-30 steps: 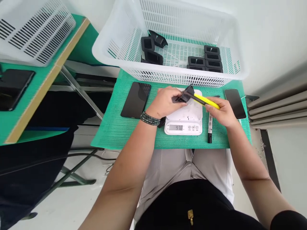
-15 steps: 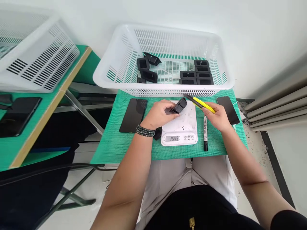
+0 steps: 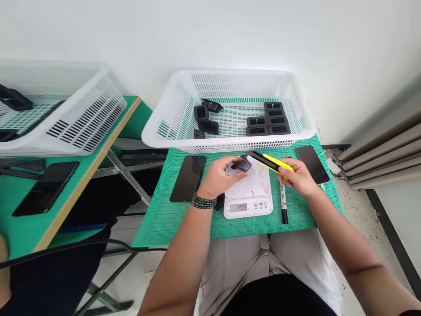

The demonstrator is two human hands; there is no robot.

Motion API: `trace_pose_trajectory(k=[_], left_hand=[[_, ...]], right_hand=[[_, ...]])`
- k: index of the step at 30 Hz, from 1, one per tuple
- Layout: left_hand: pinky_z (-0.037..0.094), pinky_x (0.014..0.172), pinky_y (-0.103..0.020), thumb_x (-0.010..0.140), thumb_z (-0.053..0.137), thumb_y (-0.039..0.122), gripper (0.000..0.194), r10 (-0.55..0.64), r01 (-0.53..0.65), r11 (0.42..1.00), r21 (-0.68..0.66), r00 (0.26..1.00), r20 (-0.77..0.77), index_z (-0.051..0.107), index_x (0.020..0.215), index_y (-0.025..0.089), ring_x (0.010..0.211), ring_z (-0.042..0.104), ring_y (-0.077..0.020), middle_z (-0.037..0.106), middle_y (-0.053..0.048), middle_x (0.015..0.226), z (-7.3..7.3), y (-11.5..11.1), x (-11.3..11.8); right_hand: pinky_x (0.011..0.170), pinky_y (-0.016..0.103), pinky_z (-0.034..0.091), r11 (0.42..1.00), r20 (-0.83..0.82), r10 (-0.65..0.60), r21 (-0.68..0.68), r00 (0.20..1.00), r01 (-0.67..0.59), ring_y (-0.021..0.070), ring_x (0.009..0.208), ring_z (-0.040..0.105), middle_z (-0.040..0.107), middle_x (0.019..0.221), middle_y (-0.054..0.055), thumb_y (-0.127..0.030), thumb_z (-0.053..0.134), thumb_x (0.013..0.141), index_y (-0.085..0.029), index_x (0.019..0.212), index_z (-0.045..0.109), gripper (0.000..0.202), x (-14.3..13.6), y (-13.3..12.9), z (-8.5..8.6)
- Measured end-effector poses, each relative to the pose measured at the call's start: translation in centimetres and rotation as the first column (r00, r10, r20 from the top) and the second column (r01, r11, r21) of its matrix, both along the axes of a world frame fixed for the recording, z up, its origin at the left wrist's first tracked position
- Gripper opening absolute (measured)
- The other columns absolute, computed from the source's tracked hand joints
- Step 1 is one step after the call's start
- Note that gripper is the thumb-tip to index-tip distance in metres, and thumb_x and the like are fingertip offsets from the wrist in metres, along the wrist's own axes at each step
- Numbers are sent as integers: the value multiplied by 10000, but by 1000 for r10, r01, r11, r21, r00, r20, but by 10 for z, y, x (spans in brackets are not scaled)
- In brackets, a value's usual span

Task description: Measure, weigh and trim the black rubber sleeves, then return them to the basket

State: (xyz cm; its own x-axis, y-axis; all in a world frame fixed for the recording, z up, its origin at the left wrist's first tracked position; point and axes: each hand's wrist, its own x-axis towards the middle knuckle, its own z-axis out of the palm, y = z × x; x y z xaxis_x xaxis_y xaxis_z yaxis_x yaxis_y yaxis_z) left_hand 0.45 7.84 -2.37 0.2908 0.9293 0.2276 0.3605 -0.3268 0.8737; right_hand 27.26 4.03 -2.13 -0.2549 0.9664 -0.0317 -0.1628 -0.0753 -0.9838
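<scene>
A plain white wall [image 3: 210, 35] forms the rear boundary and is evenly lit. Grey-beige curtains [image 3: 388, 145] hang in folds at the right. A dark baseboard [image 3: 394, 237] borders the pale floor [image 3: 357, 219], which carries scattered dark debris near the corner. The near table [image 3: 158, 224] has a green mesh covering. At the left stands a second green-topped table [image 3: 19, 245] with a tan edge and a grey metal brace [image 3: 128, 175].
</scene>
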Motion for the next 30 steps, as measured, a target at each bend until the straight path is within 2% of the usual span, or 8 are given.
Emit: trace_pose_trajectory(k=[8,10,13,17,21,25,28,30], left_hand=[[571,689,-385,819,707,414,231,-19,20,1000,0,987,-163,755,902,203,747,675,-230,789,-65,881,-1,2,2],[567,674,-379,819,708,409,217,-31,28,999,-19,983,-179,754,887,209,733,669,-229,787,-58,862,1,2,1],[591,735,-393,815,710,392,203,-58,50,997,-55,987,-150,751,889,208,793,699,-244,795,-58,897,3,1,1],[593,756,-405,811,723,403,221,-74,64,995,-79,988,-133,747,897,201,819,708,-252,790,-63,911,2,1,1],[587,782,-415,818,711,387,216,-82,71,994,-79,986,-145,749,920,200,846,715,-255,795,-67,934,1,1,0],[588,759,-404,815,710,410,238,-92,80,993,-83,984,-151,751,906,194,828,717,-258,792,-66,915,2,1,0],[595,773,-395,812,715,402,224,-91,80,994,-75,984,-156,752,894,196,831,722,-256,789,-56,900,2,2,0],[601,785,-387,810,723,387,210,-98,88,994,-70,984,-148,750,893,196,836,725,-250,787,-53,901,1,2,-1]], right_hand=[[414,242,289,997,160,69,19,985,-73,74,432,397,599,623,-35,-590,788,808,-181,963,723,442,-1,0,0],[425,247,308,999,182,6,41,983,-14,82,455,411,600,639,-29,-592,784,808,-180,967,726,445,-1,1,0],[433,252,321,991,159,-128,64,979,119,85,463,408,582,647,-38,-608,783,799,-185,993,720,469,0,2,-1],[425,255,296,1000,141,-6,28,990,2,77,439,388,582,638,-36,-592,762,829,-183,949,717,429,1,2,0],[434,253,304,992,159,-126,41,979,121,85,467,403,553,630,-38,-588,790,803,-182,913,720,426,1,1,-1],[418,246,276,1000,103,-7,-27,995,10,77,444,379,541,610,-44,-577,791,808,-182,914,717,416,0,0,-1],[421,241,283,995,118,-100,21,988,98,81,464,393,514,603,-48,-562,802,808,-182,895,720,398,-1,0,-1],[415,242,268,997,102,-80,12,992,79,81,454,377,490,590,-55,-579,797,805,-181,898,721,415,-1,-1,0]])
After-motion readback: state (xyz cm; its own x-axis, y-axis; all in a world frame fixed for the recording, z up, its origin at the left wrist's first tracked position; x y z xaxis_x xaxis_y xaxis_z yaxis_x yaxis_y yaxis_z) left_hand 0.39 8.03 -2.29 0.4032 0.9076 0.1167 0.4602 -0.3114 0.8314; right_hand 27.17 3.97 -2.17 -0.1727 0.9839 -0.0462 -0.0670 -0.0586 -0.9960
